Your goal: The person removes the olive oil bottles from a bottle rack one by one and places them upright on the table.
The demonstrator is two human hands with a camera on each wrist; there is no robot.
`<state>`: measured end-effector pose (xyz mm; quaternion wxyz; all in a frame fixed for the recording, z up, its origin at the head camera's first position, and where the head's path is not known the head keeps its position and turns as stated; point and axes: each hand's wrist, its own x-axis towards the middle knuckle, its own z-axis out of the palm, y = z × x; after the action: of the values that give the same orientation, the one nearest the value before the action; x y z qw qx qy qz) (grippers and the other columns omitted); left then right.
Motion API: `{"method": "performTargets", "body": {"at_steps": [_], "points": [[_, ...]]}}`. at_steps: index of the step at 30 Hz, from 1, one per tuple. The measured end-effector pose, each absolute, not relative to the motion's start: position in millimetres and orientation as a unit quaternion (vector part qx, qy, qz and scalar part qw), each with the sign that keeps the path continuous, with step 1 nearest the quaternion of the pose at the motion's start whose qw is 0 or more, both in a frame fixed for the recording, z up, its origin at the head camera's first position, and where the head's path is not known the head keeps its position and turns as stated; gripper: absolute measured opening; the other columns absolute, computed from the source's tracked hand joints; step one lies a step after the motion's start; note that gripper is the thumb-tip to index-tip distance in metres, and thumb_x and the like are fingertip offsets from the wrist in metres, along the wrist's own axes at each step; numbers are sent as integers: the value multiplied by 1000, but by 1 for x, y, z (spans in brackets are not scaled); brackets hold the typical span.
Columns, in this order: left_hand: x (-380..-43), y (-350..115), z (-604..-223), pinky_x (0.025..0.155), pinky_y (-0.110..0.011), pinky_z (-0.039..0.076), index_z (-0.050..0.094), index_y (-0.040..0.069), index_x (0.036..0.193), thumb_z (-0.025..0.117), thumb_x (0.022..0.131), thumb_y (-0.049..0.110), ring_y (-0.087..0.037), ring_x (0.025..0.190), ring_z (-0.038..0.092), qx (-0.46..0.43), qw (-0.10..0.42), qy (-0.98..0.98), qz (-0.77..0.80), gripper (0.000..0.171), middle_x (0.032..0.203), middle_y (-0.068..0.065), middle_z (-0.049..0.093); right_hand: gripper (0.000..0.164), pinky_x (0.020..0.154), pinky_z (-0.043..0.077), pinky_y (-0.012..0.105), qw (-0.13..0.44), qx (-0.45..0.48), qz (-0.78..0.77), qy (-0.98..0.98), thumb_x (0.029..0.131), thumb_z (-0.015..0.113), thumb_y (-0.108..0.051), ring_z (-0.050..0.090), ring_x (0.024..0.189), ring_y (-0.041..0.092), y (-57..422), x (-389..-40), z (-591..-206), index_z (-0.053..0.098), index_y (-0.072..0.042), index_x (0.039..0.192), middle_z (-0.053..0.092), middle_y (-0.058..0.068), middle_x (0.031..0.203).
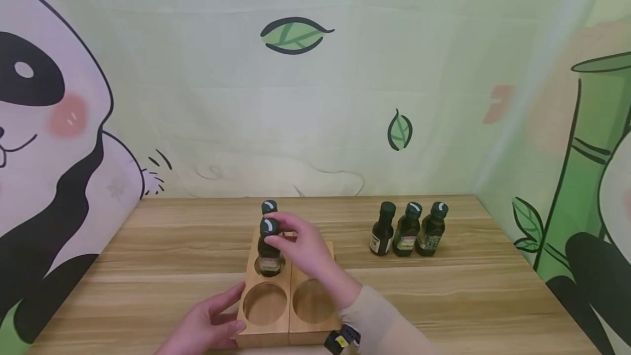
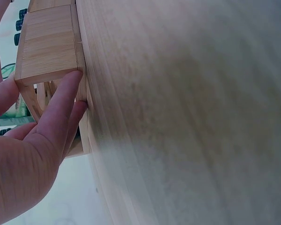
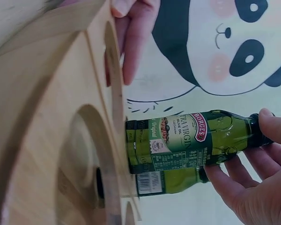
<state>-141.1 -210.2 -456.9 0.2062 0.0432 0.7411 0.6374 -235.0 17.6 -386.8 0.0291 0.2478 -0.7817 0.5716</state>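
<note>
right hand (image 1: 304, 244) pinches a bottle (image 3: 173, 143) (borges olive oil); left hand (image 1: 207, 319), spread, touches rack (image 1: 266, 338)

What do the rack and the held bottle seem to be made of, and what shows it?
Rack: wood, perhaps bamboo, with a smooth, satin finish; fine straight grain shows.
Bottle: green, see-through and glossy, probably glass, though clear plastic could look alike; highlights shine on its shoulder.

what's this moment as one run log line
right grip: pinches Borges olive oil bottle near cap | left grip: touches wooden holder | three capped bottles: standing right of holder
</note>
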Motion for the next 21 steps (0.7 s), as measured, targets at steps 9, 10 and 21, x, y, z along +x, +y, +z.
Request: {"method": "performTargets", "body": {"at_steps": [9,10,21], "points": [[-141,-210,-456,79,-47,59,29,0,154,76,89,19,-35,114,61,34,208,743,635,82,154,-32,23,38,92,54,38,58,248,606,-753,93,69,-6,63,110,28,37,-234,-377,64,-9,130,67,14,119],[-141,-210,-456,79,-47,59,29,1,154,76,89,19,-34,113,61,31,210,744,634,82,154,-32,23,38,93,54,38,60,247,607,-753,93,69,-5,63,110,28,40,-234,-376,64,-9,130,68,15,119],[-140,-209,-456,79,-46,59,28,-1,153,77,88,19,-34,114,60,44,201,740,640,83,154,-34,21,38,94,53,43,85,221,604,-761,93,68,-2,63,109,28,75,-231,-367,65,-12,129,68,13,117]]}}
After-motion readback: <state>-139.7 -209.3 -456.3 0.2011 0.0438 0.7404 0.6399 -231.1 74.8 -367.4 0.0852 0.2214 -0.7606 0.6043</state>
